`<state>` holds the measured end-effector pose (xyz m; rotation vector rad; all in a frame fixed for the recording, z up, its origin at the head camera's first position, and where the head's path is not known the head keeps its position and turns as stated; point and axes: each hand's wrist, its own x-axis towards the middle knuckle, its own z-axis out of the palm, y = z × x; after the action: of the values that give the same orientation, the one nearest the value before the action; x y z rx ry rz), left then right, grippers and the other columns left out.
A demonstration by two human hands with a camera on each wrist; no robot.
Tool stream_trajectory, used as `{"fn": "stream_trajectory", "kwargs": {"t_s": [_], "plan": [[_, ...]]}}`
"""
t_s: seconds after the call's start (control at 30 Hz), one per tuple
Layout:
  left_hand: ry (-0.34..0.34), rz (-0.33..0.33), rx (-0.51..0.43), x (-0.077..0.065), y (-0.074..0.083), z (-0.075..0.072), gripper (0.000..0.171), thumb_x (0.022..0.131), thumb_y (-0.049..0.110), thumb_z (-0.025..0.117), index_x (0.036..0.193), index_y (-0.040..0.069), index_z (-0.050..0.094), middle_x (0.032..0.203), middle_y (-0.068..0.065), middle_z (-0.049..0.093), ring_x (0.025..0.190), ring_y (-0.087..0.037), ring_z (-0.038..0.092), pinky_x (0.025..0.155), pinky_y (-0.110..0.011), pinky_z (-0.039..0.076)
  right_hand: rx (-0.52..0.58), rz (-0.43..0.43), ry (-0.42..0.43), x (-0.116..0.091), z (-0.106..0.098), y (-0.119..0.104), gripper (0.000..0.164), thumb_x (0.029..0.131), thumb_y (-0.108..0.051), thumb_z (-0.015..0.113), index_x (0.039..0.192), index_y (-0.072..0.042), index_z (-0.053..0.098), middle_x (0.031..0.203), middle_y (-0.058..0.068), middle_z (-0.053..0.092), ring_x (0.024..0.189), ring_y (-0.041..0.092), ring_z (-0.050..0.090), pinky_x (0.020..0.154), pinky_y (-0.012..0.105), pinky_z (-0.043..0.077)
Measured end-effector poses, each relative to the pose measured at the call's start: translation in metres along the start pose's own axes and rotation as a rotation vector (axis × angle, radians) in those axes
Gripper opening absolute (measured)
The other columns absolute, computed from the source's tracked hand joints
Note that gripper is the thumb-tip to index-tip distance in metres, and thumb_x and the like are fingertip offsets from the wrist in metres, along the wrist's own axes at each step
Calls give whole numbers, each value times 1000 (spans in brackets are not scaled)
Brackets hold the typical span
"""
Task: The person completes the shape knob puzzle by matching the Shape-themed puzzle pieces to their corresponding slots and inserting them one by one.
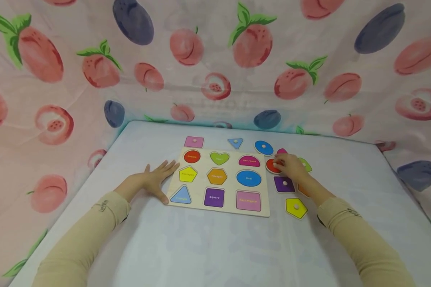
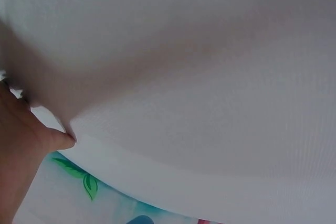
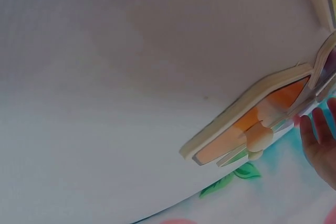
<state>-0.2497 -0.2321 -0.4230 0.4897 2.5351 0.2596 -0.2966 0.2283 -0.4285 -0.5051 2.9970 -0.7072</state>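
A wooden shape puzzle board (image 1: 233, 209) with labelled, coloured shapes lies flat on the table. My left hand (image 1: 158, 179) rests at its left edge, fingers spread and thumb at the near left corner. In the left wrist view, that hand (image 2: 26, 150) shows its thumb on the white surface. To the right of the board, my right hand (image 1: 292, 166) pinches a red circle puzzle piece (image 1: 271, 166) at its knob. Part of the circle is hidden behind the fingers. The right wrist view catches only the fingers of the right hand (image 3: 321, 148) at the frame's edge.
Around the right hand lie a blue oval (image 1: 260, 144), a pink piece (image 1: 281, 151), a green piece (image 1: 306, 165), a purple square (image 1: 278, 187), an orange hexagon (image 3: 236, 124) and a yellow pentagon (image 1: 291, 210). Behind the board are a pink rectangle (image 1: 190, 142) and a light-blue triangle (image 1: 236, 145).
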Motion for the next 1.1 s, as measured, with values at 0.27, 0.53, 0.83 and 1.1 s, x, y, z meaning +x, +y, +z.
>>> {"fn": "stream_trajectory", "kwargs": {"t_s": [0.27, 0.53, 0.83, 1.1], "plan": [[-2, 27, -1, -5, 4, -4, 129, 61, 52, 83, 153, 16, -1, 160, -11, -8, 146, -36, -11, 104, -74, -9, 6, 18, 17, 0, -4, -1, 26, 92, -12, 61, 111, 5, 64, 117, 27, 62, 106, 41, 56, 96, 52, 47], [-12, 24, -2, -6, 3, -3, 130, 61, 53, 82, 152, 16, -2, 160, -11, -9, 146, -36, -12, 104, -74, -10, 42, 42, -5, -1, -9, -14, 30, 93, -14, 60, 117, 3, 62, 127, 25, 57, 120, 44, 49, 102, 54, 41], [-26, 18, -1, -4, 3, -3, 130, 61, 53, 82, 152, 17, -2, 160, -10, -10, 146, -35, -13, 104, -73, -10, 31, 19, 30, 2, -6, -35, 27, 91, -14, 61, 112, 4, 65, 125, 23, 60, 117, 42, 53, 100, 52, 44], [-14, 18, 5, -4, 3, -4, 130, 60, 54, 82, 153, 17, -1, 160, -10, -10, 146, -35, -12, 105, -73, -10, 96, -51, 55, 8, 0, -57, 25, 90, -12, 62, 111, 3, 66, 122, 24, 61, 116, 43, 54, 98, 52, 46]]}}
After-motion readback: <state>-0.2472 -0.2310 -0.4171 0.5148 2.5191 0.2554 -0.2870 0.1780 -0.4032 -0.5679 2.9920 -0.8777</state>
